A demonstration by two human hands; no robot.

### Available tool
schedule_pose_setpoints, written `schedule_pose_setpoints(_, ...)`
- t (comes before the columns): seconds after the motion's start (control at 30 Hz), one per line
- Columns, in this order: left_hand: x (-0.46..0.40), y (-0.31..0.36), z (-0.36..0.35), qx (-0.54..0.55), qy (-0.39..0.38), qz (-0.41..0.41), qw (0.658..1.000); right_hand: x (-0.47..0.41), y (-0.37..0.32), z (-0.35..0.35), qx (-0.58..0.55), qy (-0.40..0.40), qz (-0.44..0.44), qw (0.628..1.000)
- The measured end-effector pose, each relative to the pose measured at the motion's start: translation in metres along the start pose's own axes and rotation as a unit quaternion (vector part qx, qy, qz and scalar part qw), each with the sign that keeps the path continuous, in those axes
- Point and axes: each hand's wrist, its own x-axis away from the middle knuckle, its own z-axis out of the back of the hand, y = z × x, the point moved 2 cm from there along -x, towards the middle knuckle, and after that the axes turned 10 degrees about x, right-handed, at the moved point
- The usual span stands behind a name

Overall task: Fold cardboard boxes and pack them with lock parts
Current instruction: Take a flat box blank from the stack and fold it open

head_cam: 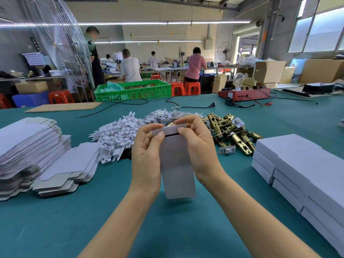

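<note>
- A white cardboard box (176,164) is held upright above the tabletop (167,229), in the middle of the view, with its top end between the two hands and its lower end hanging free below them.
- The left hand (147,155) grips the box's left side; its fingers curl over the top edge and its thumb presses the upper front face.
- The right hand (199,144) grips the right side in the same way, fingers curled over the top flap, thumb on the front near the dark slit where the flap meets the body.
- A glint of brass shows at the box's top between the fingers; what it is cannot be told.
- Just behind the hands lie three heaps: white plastic pieces (115,135) to the left, small bagged parts (167,114) in the centre, brass latch bolts (232,133) to the right.
- Flat unfolded box blanks (28,146) are stacked on the left of the tabletop.
- Folded white boxes (297,164) are stacked in rows on the right.
- Farther back stand a green crate (134,90) and a red test board carrying a light bulb (238,79).
</note>
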Motion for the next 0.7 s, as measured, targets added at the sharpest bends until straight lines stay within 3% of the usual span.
schedule_pose_setpoints(0.7, -0.0011, -0.0009, 0.0021, 0.035, -0.026, 0.031, 0.999, -0.0036, 0.0006, 0.003, -0.007, 0.004, -0.022, 1.0)
